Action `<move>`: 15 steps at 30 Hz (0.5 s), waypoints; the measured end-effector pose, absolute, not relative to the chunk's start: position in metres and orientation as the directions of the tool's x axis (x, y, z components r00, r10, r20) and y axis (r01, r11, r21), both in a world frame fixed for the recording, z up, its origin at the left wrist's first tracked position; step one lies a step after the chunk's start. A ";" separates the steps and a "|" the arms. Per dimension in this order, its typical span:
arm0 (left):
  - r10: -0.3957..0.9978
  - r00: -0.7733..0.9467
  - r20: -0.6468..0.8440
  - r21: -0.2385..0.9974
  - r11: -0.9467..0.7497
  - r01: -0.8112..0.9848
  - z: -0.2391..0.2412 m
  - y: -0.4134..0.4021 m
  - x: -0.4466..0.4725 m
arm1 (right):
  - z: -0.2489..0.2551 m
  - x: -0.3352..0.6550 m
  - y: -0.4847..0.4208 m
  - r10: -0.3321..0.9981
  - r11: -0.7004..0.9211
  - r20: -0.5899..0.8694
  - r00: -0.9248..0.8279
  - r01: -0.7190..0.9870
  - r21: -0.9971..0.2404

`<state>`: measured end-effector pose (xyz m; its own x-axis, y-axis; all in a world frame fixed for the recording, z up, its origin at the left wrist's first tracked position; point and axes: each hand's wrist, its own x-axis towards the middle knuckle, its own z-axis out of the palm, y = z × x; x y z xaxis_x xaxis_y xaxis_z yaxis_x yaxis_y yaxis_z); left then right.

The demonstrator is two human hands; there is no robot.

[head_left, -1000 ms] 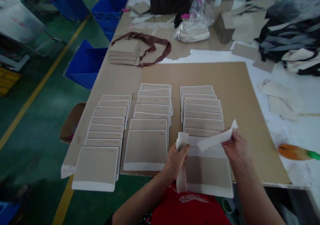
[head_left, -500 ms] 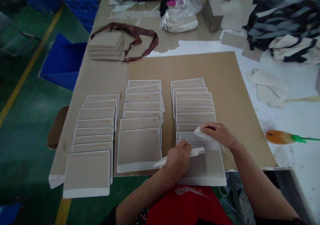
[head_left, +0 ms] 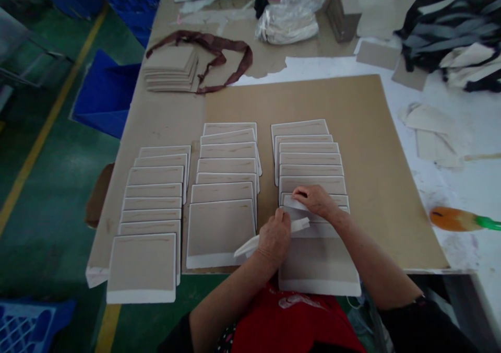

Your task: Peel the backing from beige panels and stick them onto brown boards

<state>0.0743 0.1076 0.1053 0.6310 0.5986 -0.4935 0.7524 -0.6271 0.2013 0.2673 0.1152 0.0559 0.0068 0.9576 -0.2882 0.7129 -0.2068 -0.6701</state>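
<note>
My left hand [head_left: 275, 237] is closed around a bundle of white strips [head_left: 247, 245], whose ends stick out on both sides of the fist. Just above it, my right hand [head_left: 316, 200] pinches one white strip [head_left: 293, 202] and lays it across a panel in the right column of overlapping grey-beige panels [head_left: 319, 261]. Several of these panels lie like shingles, and the nearest ones have a white band. Left of my hands are a middle column of panels [head_left: 219, 227] and a left column of panels [head_left: 143, 261], each with a thin brownish streak near its top edge.
A brown board [head_left: 376, 186] lies under the panels. Behind are a stack of beige boards [head_left: 170, 71], a dark red ribbon [head_left: 245, 63] and a plastic-wrapped bundle [head_left: 287, 25]. An orange brush [head_left: 450, 219] lies right. Blue bins [head_left: 107, 99] stand left on the floor.
My right hand has moved left and slightly up, bringing its white strip onto a panel higher in the right column. My left hand shifted slightly left and up. The view has turned a little.
</note>
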 end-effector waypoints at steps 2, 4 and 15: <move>0.600 0.625 -0.499 0.192 -0.627 0.755 0.102 0.109 0.074 | 0.056 0.266 0.117 0.961 -0.186 -0.277 -0.003 0.733 -0.654; 0.602 0.627 -0.494 0.193 -0.627 0.754 0.100 0.109 0.074 | 0.057 0.266 0.118 0.962 -0.176 -0.275 -0.008 0.750 -0.638; 0.611 0.626 -0.485 0.211 -0.612 0.762 0.099 0.110 0.075 | 0.058 0.268 0.117 0.958 -0.099 -0.275 -0.076 0.816 -0.570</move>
<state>0.0749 0.1096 0.0987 0.6256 0.6113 -0.4848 0.7619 -0.6123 0.2111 0.2682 0.1171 0.0576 -0.0761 0.9583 -0.2753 0.8157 -0.0990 -0.5700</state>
